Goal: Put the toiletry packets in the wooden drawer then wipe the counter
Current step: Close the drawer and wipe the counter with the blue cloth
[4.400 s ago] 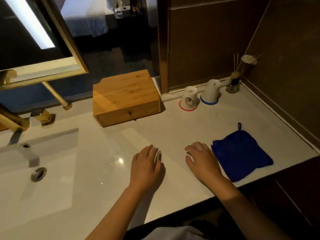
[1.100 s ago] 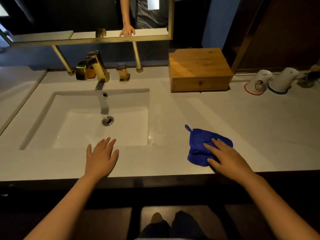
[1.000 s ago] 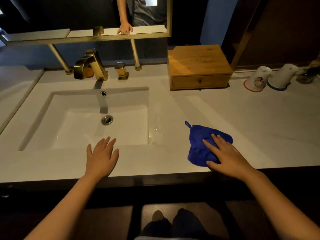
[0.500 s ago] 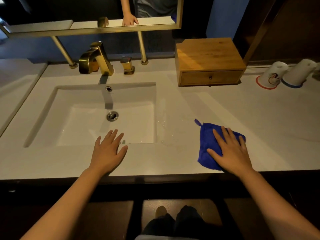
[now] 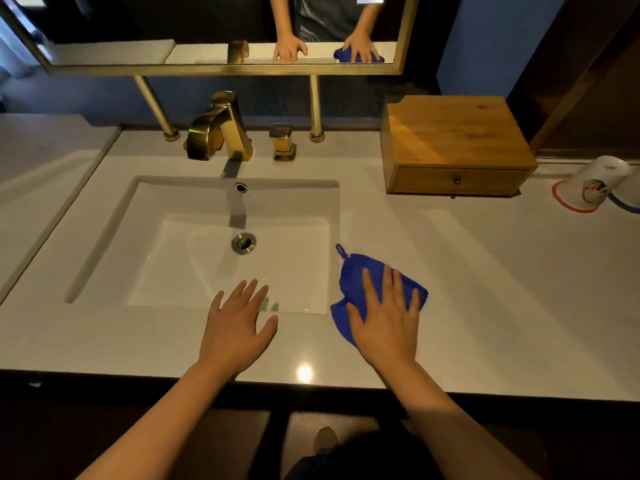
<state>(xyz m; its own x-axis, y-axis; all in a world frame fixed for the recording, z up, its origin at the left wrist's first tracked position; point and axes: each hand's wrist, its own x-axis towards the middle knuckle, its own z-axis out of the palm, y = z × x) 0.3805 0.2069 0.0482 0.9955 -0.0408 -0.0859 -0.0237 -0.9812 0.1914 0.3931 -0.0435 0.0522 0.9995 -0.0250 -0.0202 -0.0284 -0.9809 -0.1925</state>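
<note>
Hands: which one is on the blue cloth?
The right hand, flat on the blue cloth just right of the sink. The left hand lies flat on bare counter.

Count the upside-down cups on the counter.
2. One cup with a red rim stands inverted just right of the wooden drawer box; a second, blue-rimmed cup sits beside it, cut off by the frame edge. More may lie beyond.

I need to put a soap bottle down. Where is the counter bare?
Bare counter runs between the blue cloth, the wooden drawer box and the upturned cup. It is crowded near the sink's front corner, where both hands lie.
</note>
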